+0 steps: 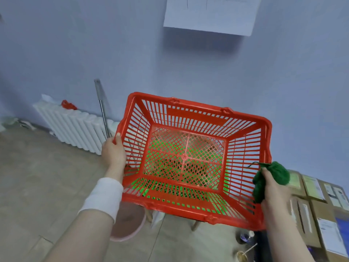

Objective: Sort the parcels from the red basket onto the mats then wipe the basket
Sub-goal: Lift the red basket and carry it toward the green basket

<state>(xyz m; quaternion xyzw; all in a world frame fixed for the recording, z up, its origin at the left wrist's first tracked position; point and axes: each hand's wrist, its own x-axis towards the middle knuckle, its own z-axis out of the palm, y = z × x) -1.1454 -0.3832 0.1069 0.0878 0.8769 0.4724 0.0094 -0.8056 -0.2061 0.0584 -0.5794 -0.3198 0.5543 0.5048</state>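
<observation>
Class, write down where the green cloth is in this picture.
In the head view, lower right: the right hand grips the green cloth beside the red basket's right rim, with cardboard boxes behind it.

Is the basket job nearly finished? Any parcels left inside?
Nearly. Done: the red plastic slatted basket is empty. In hand: the left hand holds its left rim, and the right hand grips a crumpled dark green cloth beside the right rim. Left: the wiping itself; how much is already wiped, I cannot tell.
</observation>
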